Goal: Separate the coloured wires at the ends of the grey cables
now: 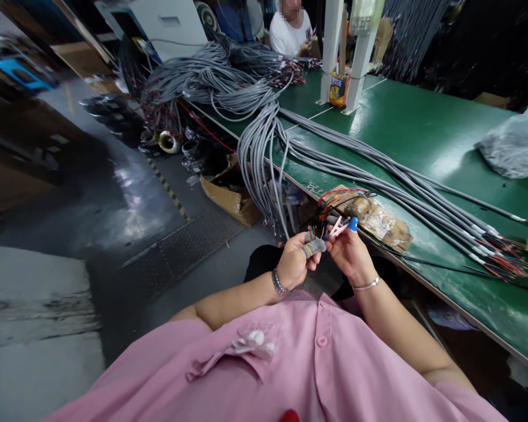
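My left hand (pixel 292 261) is closed in front of my body, with a grey cover on one finger. Thin multicoloured wires (pixel 312 232) stick up from its grip; the rest of them is hidden by the fingers. Close beside it, my right hand (pixel 351 255) has a blue cover on the thumb tip. Between its thumb and fingers is a small pink two-armed tool (pixel 337 228), too small to name surely. Just beyond both hands lies a tape-wrapped block (pixel 369 218) at the table edge, with thin red and black leads around it.
Grey cables (pixel 356 158) run across the green table (pixel 426 117), their stripped ends at the right. A looped bundle (pixel 259 140) hangs over the edge above a cardboard box (pixel 229 193). A clear plastic bag (pixel 517 140) lies at right. Another person (pixel 288 32) sits beyond.
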Motion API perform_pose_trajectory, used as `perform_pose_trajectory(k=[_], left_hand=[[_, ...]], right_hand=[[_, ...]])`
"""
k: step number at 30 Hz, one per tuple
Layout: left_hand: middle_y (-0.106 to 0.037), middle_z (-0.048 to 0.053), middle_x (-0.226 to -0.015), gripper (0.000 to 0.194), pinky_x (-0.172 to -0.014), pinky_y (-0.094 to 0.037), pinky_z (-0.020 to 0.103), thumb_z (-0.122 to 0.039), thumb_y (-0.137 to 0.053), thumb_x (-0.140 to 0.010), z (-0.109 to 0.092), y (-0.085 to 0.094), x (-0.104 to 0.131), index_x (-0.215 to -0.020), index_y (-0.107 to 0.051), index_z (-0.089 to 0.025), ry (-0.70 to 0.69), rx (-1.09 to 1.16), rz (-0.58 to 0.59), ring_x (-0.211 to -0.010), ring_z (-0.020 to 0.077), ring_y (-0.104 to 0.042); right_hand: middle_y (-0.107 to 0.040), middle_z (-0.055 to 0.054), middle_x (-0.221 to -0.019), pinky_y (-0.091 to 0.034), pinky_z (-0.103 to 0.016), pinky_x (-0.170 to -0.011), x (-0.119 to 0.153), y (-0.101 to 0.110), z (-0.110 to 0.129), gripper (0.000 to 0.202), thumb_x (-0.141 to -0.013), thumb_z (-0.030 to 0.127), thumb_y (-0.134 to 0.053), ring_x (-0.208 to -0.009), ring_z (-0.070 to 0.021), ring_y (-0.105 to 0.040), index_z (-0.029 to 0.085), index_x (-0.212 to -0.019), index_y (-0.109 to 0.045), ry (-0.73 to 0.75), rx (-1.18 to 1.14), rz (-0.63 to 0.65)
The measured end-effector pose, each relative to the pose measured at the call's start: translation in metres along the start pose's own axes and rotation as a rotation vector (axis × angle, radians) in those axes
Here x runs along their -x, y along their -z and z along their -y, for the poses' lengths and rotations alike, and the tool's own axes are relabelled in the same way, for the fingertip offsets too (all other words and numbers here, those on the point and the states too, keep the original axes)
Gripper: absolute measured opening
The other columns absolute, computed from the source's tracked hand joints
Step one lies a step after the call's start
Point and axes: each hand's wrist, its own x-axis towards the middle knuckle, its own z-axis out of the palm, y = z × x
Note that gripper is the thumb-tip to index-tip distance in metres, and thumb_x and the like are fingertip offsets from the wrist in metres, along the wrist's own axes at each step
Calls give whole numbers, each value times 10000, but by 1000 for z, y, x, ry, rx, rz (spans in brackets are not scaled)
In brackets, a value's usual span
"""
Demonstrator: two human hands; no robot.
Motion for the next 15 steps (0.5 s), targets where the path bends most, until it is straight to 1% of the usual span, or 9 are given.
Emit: perform_pose_trajectory(k=[3, 6, 9, 13, 15], left_hand=[[-551, -35, -486, 291, -335, -256, 184, -392, -739, -688, 2, 0, -2, -690, -568, -156, 6, -11, 0, -349, 51, -405], [-553, -34, -484, 285, -334, -255, 184, -384, -734, -695, 4, 0, -3, -685, -564, -156, 9, -23, 0, -349, 53, -407], [-553, -33, -487, 276, -331, -257, 187, -383, -728, -701, 5, 1, -3, -696, -574, -154, 10, -29, 7, -349, 55, -407], [-554, -33, -491, 285, -334, -261, 188, -398, -724, -700, 7, 5, -1, -704, -572, -157, 9, -32, 3, -350, 56, -403], [-555, -33, -498, 297, -341, -270, 186, -409, -724, -706, 10, 10, 0, -707, -567, -157, 3, -40, 1, -355, 56, -406]], right_hand=[[-683, 10, -747, -477, -258, -559, -2, -3, -1, 320, -781, 553, -691, -598, -129, -561, 237, -809, -653, 18, -27, -61], [-686, 10, -738, -479, -264, -571, -2, -4, -4, 313, -777, 546, -702, -616, -137, -575, 238, -804, -649, 39, -41, -82], [-699, -3, -778, -491, -274, -582, -1, -2, -6, 361, -766, 596, -685, -623, -142, -583, 239, -778, -634, 41, -51, -56], [-707, -29, -854, -504, -289, -594, 2, 4, -8, 508, -777, 740, -543, -666, -154, -616, 244, -812, -643, -4, -13, -1], [-702, -33, -868, -504, -281, -592, 5, 8, -8, 535, -788, 755, -506, -682, -152, -620, 245, -846, -657, -20, -5, 27]])
